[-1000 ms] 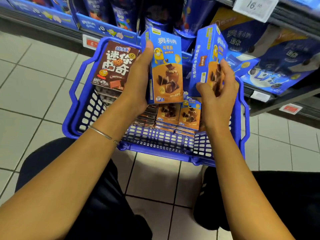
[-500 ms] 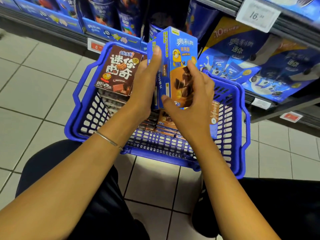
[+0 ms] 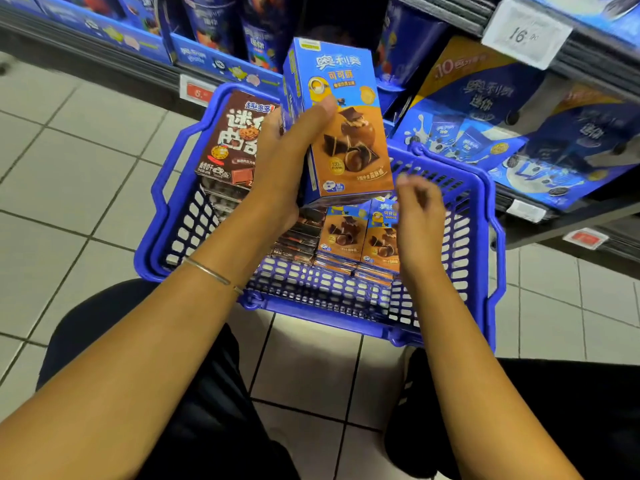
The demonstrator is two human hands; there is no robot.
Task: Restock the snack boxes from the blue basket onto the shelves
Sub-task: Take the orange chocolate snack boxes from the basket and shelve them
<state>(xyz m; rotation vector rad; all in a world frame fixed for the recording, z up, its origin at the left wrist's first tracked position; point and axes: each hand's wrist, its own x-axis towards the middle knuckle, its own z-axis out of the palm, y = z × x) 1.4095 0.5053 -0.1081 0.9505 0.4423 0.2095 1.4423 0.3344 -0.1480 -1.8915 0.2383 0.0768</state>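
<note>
Your left hand point(image 3: 287, 161) grips a tall, glossy blue-and-orange cardboard snack box point(image 3: 349, 140) upright above the blue basket point(image 3: 311, 311), thumb across its front; its thick side edge leaves it unclear whether a second box sits behind. Your right hand point(image 3: 419, 220) hangs just beside the box's lower corner, blurred, fingers loosely curled, holding nothing. The lattice-walled plastic basket sits on the tiled floor point(image 3: 69, 168) below the shelves point(image 3: 575, 221), carrying flat stacks of like boxes point(image 3: 346, 233) and a brown box point(image 3: 232, 140) partly hidden by your left hand.
</note>
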